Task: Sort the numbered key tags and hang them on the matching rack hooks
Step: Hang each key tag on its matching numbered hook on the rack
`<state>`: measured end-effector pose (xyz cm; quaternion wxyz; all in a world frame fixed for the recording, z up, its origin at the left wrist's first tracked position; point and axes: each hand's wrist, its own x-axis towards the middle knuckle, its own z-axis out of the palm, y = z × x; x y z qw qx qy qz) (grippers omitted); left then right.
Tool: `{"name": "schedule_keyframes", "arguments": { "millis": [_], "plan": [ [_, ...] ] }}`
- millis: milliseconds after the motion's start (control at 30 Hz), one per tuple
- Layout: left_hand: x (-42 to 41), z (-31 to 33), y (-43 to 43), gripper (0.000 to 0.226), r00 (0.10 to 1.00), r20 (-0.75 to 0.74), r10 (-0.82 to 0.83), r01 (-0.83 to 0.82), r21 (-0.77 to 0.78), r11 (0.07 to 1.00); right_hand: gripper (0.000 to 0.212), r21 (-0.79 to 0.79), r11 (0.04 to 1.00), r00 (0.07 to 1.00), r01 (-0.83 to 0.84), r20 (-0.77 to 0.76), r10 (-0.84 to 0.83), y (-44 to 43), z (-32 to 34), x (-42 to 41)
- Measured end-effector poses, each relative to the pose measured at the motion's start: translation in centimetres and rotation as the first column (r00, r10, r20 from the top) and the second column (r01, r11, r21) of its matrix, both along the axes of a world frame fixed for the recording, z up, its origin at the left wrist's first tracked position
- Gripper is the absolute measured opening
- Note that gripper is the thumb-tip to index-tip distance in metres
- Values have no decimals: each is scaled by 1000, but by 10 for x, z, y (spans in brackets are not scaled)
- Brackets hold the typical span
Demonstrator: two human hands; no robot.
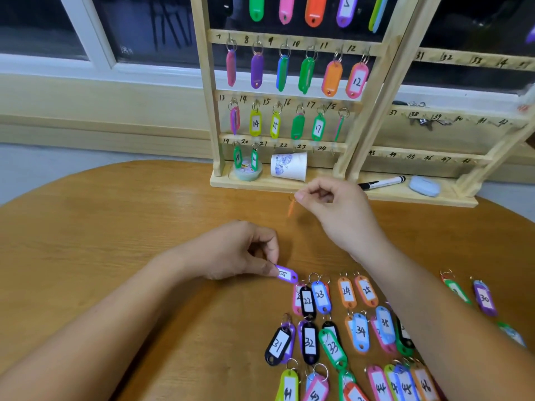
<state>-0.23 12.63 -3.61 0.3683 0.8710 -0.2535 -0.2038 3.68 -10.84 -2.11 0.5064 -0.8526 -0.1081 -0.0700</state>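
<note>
While left hand (240,250) pinches purple tag (286,275) jutting rightward, right hand (335,209) pinches ring (291,195), orange tag (291,208) dangling beneath

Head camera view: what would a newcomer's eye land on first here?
The wooden rack at the back of the table, hung with bright tags under handwritten numbers, draws the eye first. Next come the loose numbered tags spread on the table at lower right. Between them, the right hand pinches a blurred orange tag by its ring, and the left hand pinches a purple tag.
</note>
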Motion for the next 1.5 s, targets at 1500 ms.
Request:
{"name": "schedule_keyframes", "arguments": {
  "millis": [1500],
  "plan": [
    [100,52,-6,20,727,547,415,-408,-142,902,29,-359,930,970,-83,183,158,23,16,69]
  ]
}}
